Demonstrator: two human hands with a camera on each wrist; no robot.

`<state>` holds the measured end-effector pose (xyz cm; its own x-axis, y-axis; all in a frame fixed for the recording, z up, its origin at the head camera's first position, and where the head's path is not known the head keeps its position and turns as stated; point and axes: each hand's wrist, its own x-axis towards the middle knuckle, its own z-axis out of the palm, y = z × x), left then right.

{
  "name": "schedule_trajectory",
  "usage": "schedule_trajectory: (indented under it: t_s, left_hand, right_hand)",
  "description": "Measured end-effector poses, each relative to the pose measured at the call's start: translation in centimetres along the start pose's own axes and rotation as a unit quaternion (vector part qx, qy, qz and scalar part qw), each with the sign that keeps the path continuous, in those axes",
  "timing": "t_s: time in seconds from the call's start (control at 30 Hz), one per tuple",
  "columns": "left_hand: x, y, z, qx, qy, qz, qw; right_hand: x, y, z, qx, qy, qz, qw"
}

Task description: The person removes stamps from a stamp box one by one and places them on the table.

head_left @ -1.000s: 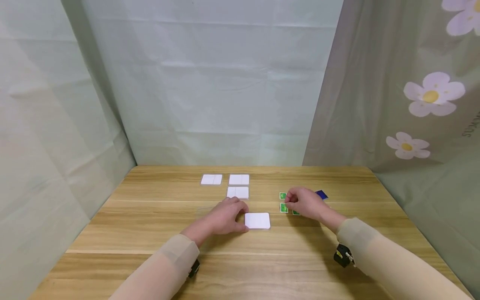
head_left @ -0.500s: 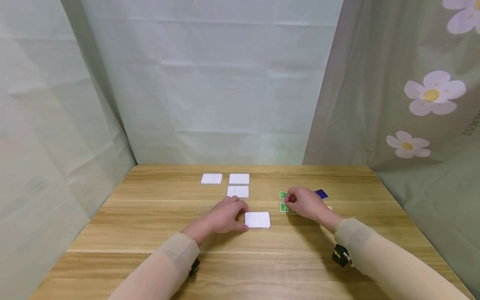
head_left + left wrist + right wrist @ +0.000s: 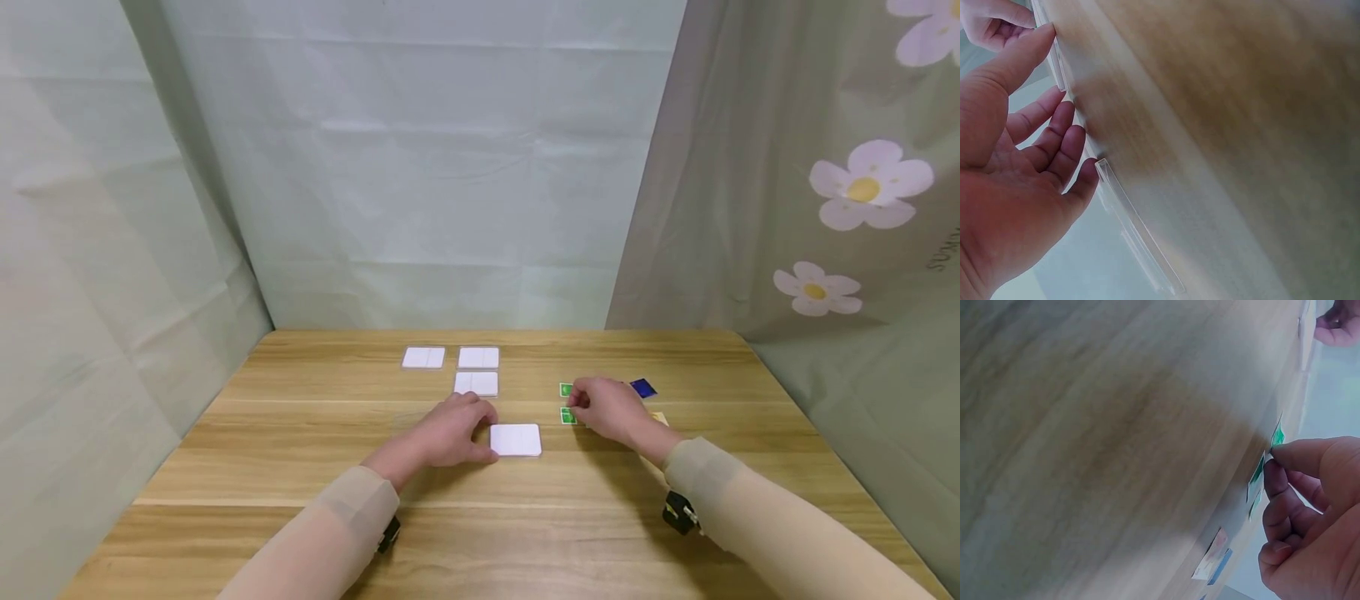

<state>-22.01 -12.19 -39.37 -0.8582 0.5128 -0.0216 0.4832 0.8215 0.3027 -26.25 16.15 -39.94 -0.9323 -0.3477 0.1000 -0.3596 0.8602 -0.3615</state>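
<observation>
My left hand (image 3: 448, 429) lies at the left end of a white card in a thin clear case (image 3: 515, 440). Its thumb and index finger span the two corners there, and the other fingertips meet the table in the left wrist view. Thumb and index finger of my right hand (image 3: 611, 410) pinch the corner of a small white-bordered green square (image 3: 1256, 477), stamp-like and tilted. A second green square (image 3: 568, 416) lies by those fingertips, with another green square (image 3: 566, 389) behind it. The remaining right fingers curl in toward the palm.
Three white cards in clear cases lie at the back: one at left (image 3: 423, 357), two at right (image 3: 478, 357) (image 3: 476, 383). A faint clear sheet (image 3: 408, 419) lies left of my left hand. A blue square (image 3: 643, 388) and a tan one (image 3: 658, 417) lie beyond my right hand.
My right hand has shifted slightly, and the lower right green square seen under it before is now out of sight in the head view. The tan square shows more. My left hand stays put.
</observation>
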Motion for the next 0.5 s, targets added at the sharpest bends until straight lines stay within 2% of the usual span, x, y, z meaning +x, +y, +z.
schedule_trajectory:
  t_s: [0.5]
  left_hand:
    - [-0.04, -0.27, 0.1, -0.001, 0.002, -0.003, 1.0]
  right_hand:
    - [0.16, 0.04, 0.39, -0.011, 0.017, -0.012, 1.0]
